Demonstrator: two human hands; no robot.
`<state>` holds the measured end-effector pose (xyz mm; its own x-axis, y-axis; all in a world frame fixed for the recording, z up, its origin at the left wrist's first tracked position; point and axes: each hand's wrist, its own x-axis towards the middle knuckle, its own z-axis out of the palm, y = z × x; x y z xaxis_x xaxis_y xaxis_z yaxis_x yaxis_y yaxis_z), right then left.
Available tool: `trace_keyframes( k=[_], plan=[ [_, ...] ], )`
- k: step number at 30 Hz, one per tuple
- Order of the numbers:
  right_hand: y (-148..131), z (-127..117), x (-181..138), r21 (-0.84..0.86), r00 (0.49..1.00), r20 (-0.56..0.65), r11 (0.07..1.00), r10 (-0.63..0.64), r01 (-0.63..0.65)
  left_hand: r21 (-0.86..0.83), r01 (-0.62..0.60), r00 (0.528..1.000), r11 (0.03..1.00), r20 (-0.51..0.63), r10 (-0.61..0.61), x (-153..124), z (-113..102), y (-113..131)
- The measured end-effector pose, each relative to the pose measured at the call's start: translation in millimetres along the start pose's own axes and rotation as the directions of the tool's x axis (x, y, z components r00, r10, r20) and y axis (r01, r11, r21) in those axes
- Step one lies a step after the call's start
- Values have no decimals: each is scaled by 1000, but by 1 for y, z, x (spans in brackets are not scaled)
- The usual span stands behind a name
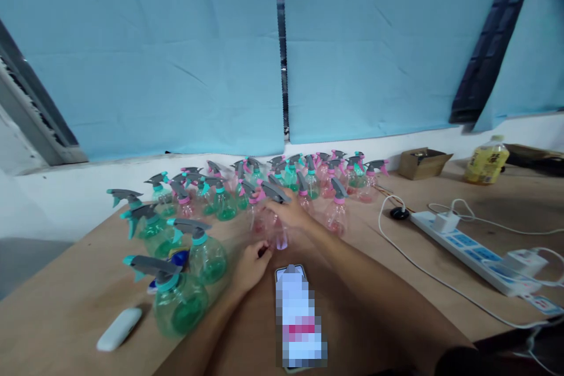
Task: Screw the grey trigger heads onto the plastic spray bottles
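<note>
A clear pink spray bottle with a grey trigger head stands on the wooden table in front of me. My right hand is closed around its neck and head. My left hand is curled against the bottle's lower left side, fingers bent. Around them stand several more spray bottles, green ones at the near left and pink ones further back.
A phone lies face up between my forearms. A small white object rests at the near left. To the right are a white power strip with cables, a cardboard box and a yellow drink bottle.
</note>
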<state>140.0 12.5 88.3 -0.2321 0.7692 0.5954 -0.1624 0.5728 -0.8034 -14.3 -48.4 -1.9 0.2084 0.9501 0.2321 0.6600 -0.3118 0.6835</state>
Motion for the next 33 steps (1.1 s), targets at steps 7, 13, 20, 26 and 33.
trace_keyframes(
  k=[7,13,20,26,33],
  plan=[
    [32,-26,-15,217,977,97,954,191,-208,0,19,1000,1000,-4,-19,1,-3,4],
    [40,-30,-16,195,974,119,957,194,-214,-2,24,1000,1000,-3,-24,0,-2,3],
    [46,-27,-16,205,978,110,959,177,-197,-7,24,1000,1000,6,-24,-1,-2,2],
    [44,-27,-17,149,980,100,971,173,-187,2,30,1000,1000,9,-30,-1,-2,2],
    [49,-23,-18,175,976,11,961,216,-215,-8,7,1000,1000,5,-7,-2,-2,4]
  ],
)
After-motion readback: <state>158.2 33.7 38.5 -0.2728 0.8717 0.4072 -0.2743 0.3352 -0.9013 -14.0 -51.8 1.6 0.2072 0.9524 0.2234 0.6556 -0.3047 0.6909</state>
